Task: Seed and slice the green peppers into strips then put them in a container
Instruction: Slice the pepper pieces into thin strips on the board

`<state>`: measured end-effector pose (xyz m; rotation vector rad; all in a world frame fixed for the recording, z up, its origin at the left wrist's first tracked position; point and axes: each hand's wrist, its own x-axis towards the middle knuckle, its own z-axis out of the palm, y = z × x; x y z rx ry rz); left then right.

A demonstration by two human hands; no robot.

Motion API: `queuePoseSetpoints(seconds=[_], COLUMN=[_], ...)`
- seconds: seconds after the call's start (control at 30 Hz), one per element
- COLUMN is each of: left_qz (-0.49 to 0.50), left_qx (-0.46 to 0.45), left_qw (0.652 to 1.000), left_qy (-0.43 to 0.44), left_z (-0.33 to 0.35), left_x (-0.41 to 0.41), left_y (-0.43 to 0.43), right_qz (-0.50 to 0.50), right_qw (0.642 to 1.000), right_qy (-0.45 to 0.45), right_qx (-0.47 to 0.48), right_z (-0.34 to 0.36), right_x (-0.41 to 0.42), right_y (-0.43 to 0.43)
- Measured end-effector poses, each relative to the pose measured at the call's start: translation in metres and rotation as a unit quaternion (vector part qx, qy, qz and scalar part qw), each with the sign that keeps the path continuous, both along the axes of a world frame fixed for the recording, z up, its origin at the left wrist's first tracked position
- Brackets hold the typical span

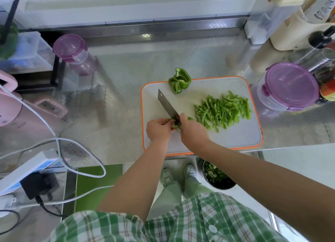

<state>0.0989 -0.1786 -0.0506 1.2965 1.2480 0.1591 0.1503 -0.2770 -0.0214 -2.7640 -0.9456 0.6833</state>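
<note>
My left hand [159, 129] pinches a pepper piece [174, 123]; my right hand [193, 132] grips the knife [167, 105], blade pointing far-left.

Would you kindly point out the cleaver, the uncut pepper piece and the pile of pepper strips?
cleaver [167, 105], head view, middle of the blade.
uncut pepper piece [181, 81], head view, centre of its green flesh.
pile of pepper strips [223, 111], head view, centre of the pile.

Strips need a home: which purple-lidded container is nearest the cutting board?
The wide round tub right of the cutting board; the tall jar stands farther off, left.
</note>
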Motion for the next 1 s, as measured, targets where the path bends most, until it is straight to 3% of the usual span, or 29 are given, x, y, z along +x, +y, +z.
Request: queuePoseSetpoints(seconds=[0.4, 0.9, 1.0], left_qz=[0.075, 0.030, 0.042], left_qx=[-0.066, -0.055, -0.069], left_qw=[0.995, 0.998, 0.996], left_qy=[-0.029, -0.009, -0.026], left_z=[-0.001, 0.000, 0.006], left_x=[-0.003, -0.001, -0.004], left_y=[-0.002, 0.003, 0.003], right_qz=[-0.025, 0.003, -0.003], right_qw=[0.993, 1.000, 0.999], right_qy=[0.028, 0.015, 0.011], right_qx=[0.115, 0.018, 0.033], right_z=[0.010, -0.002, -0.004], right_x=[0.010, 0.003, 0.004], right_y=[-0.007, 0.003, 0.003])
